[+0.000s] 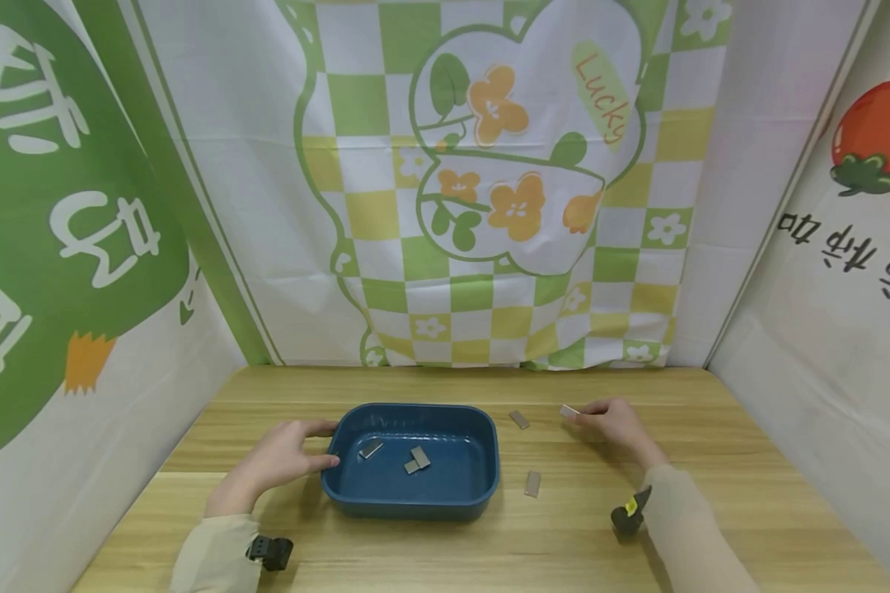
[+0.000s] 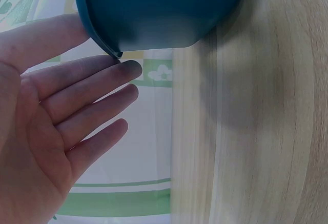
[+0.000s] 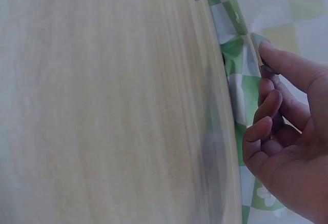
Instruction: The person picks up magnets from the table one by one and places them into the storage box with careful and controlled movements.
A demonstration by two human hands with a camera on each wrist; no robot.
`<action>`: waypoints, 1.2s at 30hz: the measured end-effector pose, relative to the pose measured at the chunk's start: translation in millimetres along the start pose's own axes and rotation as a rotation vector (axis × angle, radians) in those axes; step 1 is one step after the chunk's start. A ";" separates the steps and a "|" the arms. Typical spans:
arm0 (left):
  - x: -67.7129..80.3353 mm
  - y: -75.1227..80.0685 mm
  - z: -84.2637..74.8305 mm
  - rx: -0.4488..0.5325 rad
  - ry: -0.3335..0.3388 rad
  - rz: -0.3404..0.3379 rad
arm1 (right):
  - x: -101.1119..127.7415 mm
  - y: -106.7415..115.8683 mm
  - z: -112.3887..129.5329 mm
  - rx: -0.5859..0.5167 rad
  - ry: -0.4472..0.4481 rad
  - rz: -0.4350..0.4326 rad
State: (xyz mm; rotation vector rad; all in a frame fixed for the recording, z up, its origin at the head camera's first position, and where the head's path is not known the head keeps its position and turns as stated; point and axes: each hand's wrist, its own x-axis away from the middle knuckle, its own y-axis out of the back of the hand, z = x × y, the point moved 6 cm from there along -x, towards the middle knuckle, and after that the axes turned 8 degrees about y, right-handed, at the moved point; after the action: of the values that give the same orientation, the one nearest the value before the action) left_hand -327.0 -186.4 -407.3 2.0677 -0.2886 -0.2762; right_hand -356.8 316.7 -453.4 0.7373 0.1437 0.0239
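A dark blue rectangular basin (image 1: 445, 492) stands on the wooden table, with several small silver metal blocks (image 1: 372, 449) lying on its bottom. At its left end is my left hand (image 1: 285, 455), thumb and index finger touching the rim; the other fingers extend straight beside the basin (image 2: 159, 14) in the left wrist view. To the right of the basin, my right hand (image 1: 619, 427) pinches a small silver metal block (image 1: 569, 411) between thumb and index finger, its remaining fingers curled in the right wrist view. That block is partly hidden by the thumb (image 3: 289, 62) there.
Two more silver blocks lie on the table right of the basin, one block (image 1: 518, 419) toward the back and another block (image 1: 533, 483) nearer the front. A checkered cloth (image 1: 519, 321) hangs at the table's back edge, and printed cloths flank both sides.
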 end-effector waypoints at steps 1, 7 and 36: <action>0.2 0.1 -0.2 0.001 0.000 0.000 | 0.3 0.2 1.4 0.010 0.008 0.001; 0.5 0.3 -0.3 0.006 0.010 0.004 | 0.6 2.2 7.6 0.059 0.035 0.006; 0.6 0.9 -0.2 0.002 0.003 -0.002 | -8.5 -2.0 36.9 0.034 0.081 0.056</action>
State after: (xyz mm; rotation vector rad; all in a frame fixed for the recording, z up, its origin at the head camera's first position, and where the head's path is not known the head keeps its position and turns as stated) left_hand -326.5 -186.8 -406.5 2.0702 -0.2852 -0.2743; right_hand -360.1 289.9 -426.7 0.7746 0.2007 0.1054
